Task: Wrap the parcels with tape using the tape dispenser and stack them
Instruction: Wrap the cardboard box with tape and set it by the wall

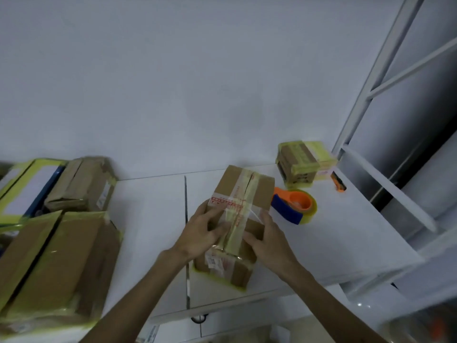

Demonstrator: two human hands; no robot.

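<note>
A brown cardboard parcel with yellowish tape along its top seam lies on the white table in front of me. My left hand rests on its left near top, fingers stretched across the tape. My right hand lies on the right near side, fingers flat against the box. An orange and blue tape dispenser with a clear roll sits on the table just right of the parcel, untouched. A small taped parcel stands at the back right.
Several taped cardboard boxes are piled at the left, with more behind them. An orange utility knife lies by the small parcel. A white metal rack rises at the right. The wall is close behind.
</note>
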